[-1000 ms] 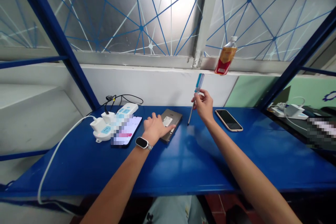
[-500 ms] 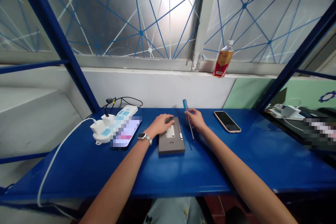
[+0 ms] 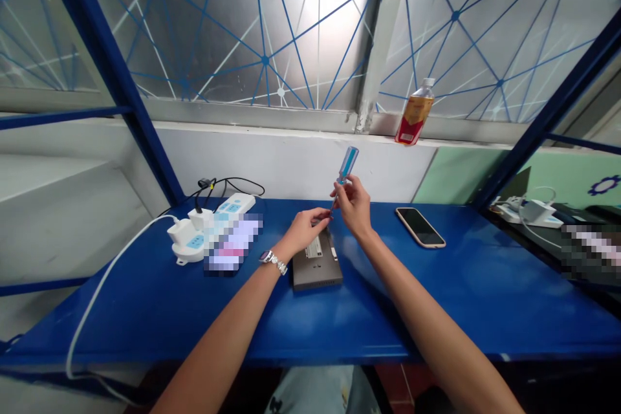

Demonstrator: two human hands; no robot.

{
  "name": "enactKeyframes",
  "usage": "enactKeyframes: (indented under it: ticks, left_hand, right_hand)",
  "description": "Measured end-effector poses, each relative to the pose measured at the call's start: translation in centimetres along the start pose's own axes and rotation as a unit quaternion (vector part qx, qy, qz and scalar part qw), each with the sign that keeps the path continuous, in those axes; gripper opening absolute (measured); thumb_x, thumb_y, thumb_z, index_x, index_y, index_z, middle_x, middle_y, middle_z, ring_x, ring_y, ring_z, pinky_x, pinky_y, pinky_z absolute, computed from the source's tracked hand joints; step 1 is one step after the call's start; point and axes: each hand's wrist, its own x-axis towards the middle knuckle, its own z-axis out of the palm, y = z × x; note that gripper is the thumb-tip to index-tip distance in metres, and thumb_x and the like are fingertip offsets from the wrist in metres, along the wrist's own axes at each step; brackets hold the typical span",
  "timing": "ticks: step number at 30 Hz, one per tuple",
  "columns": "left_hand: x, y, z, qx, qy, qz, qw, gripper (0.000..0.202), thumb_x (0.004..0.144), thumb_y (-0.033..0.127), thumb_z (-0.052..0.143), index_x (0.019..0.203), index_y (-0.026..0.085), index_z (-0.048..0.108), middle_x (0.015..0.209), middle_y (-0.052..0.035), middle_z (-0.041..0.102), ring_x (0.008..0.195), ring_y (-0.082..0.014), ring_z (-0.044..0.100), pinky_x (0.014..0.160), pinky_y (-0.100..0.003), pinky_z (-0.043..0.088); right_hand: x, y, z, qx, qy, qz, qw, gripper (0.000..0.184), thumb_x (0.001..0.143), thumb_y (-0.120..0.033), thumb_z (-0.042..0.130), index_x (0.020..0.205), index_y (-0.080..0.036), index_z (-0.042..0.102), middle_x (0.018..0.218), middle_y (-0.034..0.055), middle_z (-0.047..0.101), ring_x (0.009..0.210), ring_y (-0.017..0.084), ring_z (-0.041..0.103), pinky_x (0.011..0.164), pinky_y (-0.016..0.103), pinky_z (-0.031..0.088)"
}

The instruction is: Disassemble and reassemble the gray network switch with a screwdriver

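A flat grey box-like device point(image 3: 317, 270) with pale labels on its upper face lies on the blue table. My left hand point(image 3: 306, 228) is over its far end, thumb and fingertips pinched together by the far right corner; whatever is between them is too small to make out. In my right hand point(image 3: 354, 204) is a screwdriver point(image 3: 348, 165) with a clear and blue handle, held tilted with the handle up. Its shaft points down to the fingertips of my left hand, where the tip is partly hidden.
On the left, a white power strip point(image 3: 235, 206) with plugged-in adapters and cables sits beside a lit phone point(image 3: 235, 246). Another phone point(image 3: 421, 228) lies to the right. A drink bottle point(image 3: 415, 113) stands on the window ledge. Blue frame posts point(image 3: 548, 110) rise at both sides.
My right hand has lifted the screwdriver and brought it left, its tip now at the device's far right corner. My left fingers have shifted right to meet it and closed into a pinch.
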Motion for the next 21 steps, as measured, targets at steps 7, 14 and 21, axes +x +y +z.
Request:
enactKeyframes:
  ticks: [7, 14, 21]
  left_hand:
    - [0.4, -0.6, 0.6, -0.032, 0.032, 0.003, 0.999, 0.023, 0.09, 0.03, 0.066, 0.104, 0.017, 0.078, 0.105, -0.0095, 0.08, 0.099, -0.0245, 0.076, 0.093, -0.036, 0.06]
    - [0.4, -0.6, 0.7, -0.043, 0.036, -0.002, 0.998, 0.023, 0.089, 0.032, 0.068, 0.103, 0.016, 0.077, 0.105, -0.0116, 0.08, 0.1, -0.0259, 0.076, 0.092, -0.038, 0.06]
    - [0.5, -0.3, 0.6, -0.016, 0.015, 0.001, 1.0, 0.022, 0.091, 0.034, 0.066, 0.102, 0.017, 0.075, 0.101, -0.0102, 0.08, 0.096, -0.0242, 0.076, 0.088, -0.034, 0.058]
  right_hand:
    - [-0.3, 0.4, -0.5, -0.038, -0.052, -0.043, 0.997, 0.03, 0.099, -0.045, 0.056, 0.122, -0.025, 0.058, 0.078, -0.0011, 0.067, 0.056, 0.013, 0.061, 0.056, 0.026, 0.05]
    - [0.0, -0.4, -0.8, -0.049, -0.091, -0.045, 0.994, 0.035, 0.101, -0.043, 0.053, 0.129, -0.023, 0.058, 0.078, -0.0011, 0.066, 0.056, 0.012, 0.059, 0.058, 0.026, 0.049]
    - [0.2, -0.7, -1.1, -0.054, -0.107, -0.046, 0.992, 0.038, 0.102, -0.044, 0.051, 0.133, -0.021, 0.057, 0.079, -0.0002, 0.066, 0.058, 0.011, 0.058, 0.059, 0.025, 0.048]
